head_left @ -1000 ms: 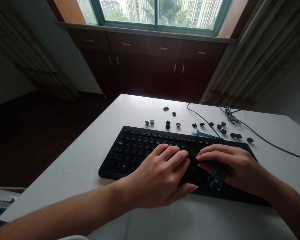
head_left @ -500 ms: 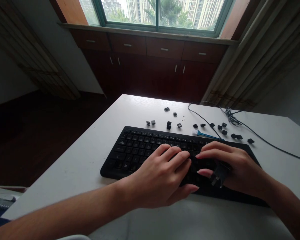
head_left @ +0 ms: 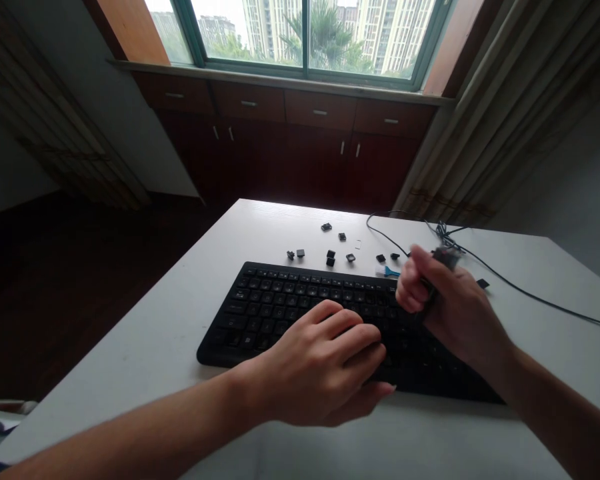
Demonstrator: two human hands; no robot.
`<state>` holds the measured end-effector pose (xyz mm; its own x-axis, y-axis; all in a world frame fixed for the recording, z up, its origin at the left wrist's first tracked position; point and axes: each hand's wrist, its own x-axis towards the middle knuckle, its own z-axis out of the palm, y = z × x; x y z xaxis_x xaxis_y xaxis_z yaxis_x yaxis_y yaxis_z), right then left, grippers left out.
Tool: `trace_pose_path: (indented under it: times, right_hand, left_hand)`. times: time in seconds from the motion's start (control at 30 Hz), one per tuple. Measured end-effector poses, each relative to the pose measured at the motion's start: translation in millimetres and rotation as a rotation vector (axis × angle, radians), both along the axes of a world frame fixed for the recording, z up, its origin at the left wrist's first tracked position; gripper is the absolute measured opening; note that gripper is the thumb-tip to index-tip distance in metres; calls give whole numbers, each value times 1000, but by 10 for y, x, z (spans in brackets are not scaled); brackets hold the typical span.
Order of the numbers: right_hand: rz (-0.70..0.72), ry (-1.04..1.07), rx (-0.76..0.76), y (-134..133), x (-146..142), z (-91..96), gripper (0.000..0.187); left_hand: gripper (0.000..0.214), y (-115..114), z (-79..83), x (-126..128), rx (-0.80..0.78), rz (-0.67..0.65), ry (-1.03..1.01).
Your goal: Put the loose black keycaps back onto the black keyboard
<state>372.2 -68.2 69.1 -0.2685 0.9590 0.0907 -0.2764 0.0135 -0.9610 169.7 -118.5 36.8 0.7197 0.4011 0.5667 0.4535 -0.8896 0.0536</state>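
Note:
A black keyboard (head_left: 260,300) lies on the white table, with dark gaps among its keys near the upper right. My left hand (head_left: 325,363) rests over its middle, palm down, fingers bent forward and thumb apart; no object shows in it. My right hand (head_left: 443,293) is raised above the keyboard's right part, closed around a small dark tool (head_left: 445,257) whose end sticks up past the thumb. Blur hides the tool's exact kind. Several loose black keycaps (head_left: 301,253) lie behind the keyboard. The white bristles of a blue brush (head_left: 391,271) show beside my right hand.
A black cable (head_left: 525,288) runs across the right of the white table (head_left: 145,333), bundled (head_left: 445,232) near the back. Brown cabinets (head_left: 280,153) stand under the window, beyond the table's far edge. Curtains hang on both sides.
My right hand has lifted off the keys and turned upward, with the dark tool still in it, now covering some keycaps. The left hand has hardly moved. The view has shifted slightly.

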Motion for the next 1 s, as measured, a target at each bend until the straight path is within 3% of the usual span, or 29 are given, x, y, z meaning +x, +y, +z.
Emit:
trace_pose_path:
  times: [0.07, 0.13, 0.27, 0.4, 0.47, 0.53, 0.63, 0.7, 1.0]
  right_hand:
    - [-20, 34, -32, 37, -110, 30, 20]
    - [10, 95, -42, 62, -192, 51, 20]
    - [148, 164, -73, 50, -255, 120, 55]
    - [139, 172, 57, -36, -222, 103, 58]
    - [141, 113, 120, -78, -197, 22, 57]
    - [164, 48, 133, -100, -177, -74, 56]
    - [190, 22, 145, -88, -161, -166, 56]
    - [190, 16, 167, -62, -160, -185, 57]
    - [205, -141, 216, -50, -165, -264, 56]
  left_hand:
    - [22, -1, 44, 2, 47, -93, -4]
    - [21, -10, 80, 0, 94, -191, 25]
    - [18, -47, 97, -17, 160, -300, 49]
    - [16, -34, 90, -55, 215, -316, 24]
    - [16, 20, 97, -87, 236, -259, 5]
    - [16, 106, 101, -128, 186, -98, -10]
    - [27, 251, 75, -198, 7, 197, -3]
    - [30, 321, 41, -235, -101, 298, 16]
    - [23, 330, -13, -215, -299, 284, -36]
